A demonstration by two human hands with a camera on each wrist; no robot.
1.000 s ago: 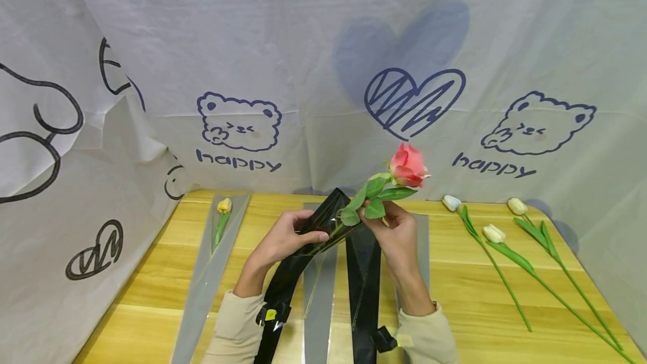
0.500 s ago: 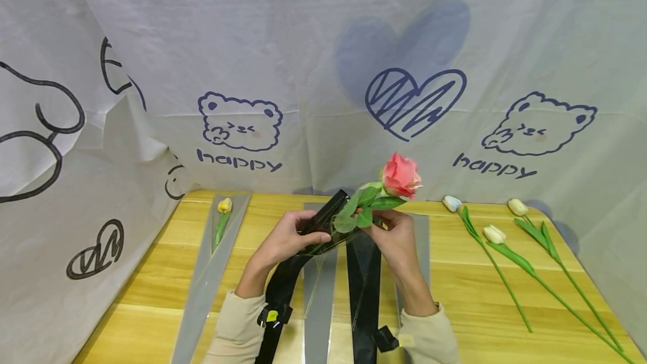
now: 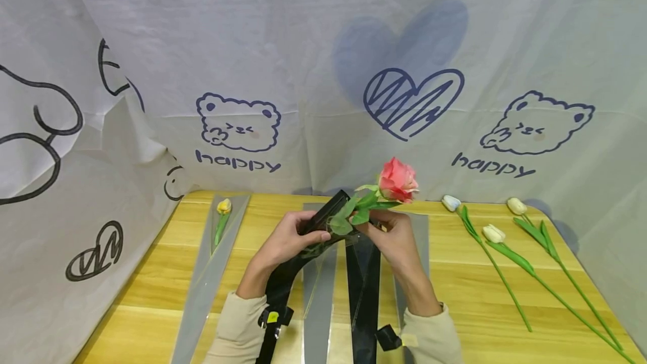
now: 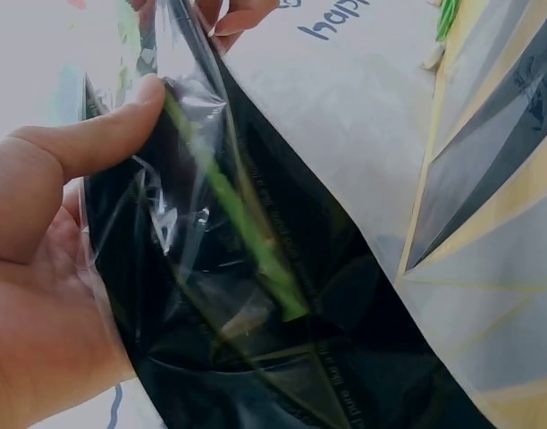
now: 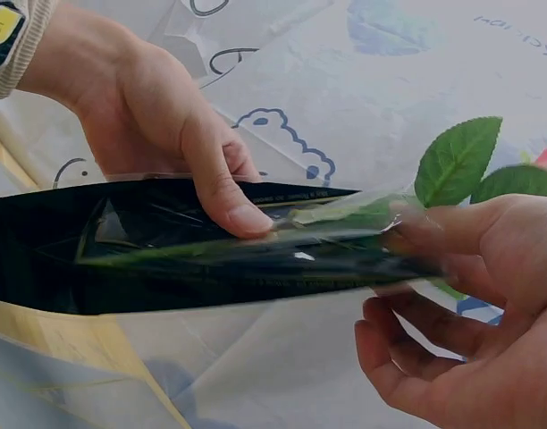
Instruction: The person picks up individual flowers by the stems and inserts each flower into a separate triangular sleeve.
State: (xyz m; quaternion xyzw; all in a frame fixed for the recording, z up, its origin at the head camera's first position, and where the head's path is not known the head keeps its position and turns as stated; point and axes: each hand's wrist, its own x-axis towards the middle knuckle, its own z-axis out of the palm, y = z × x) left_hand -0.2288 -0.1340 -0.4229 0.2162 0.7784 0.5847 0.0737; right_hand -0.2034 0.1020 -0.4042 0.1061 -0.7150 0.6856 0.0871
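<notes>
A pink rose (image 3: 397, 180) with green leaves leans up to the right. Its stem (image 4: 229, 192) runs inside a black flower sleeve (image 5: 166, 290) with a clear front, and shows through the film. My left hand (image 3: 287, 242) grips the sleeve, thumb on the clear side and fingers behind. At the sleeve's mouth my right hand (image 3: 396, 235) pinches the rose just below its leaves (image 5: 461, 165). In the right wrist view, the right fingertips are partly covered by film. The sleeve's tail hangs down past the left forearm.
A yellow tulip (image 3: 224, 206) lies in a grey sleeve at left on the wooden table (image 3: 146, 296). Grey (image 3: 318, 302) and black (image 3: 365, 302) sleeves lie below the hands. At right lie a pale blue tulip (image 3: 451, 203) and two white tulips (image 3: 493, 233). A printed cloth hangs behind.
The rose has moved down and slightly left, its stem sliding deeper into the black sleeve with the right hand. The left hand has stayed nearly still on the sleeve.
</notes>
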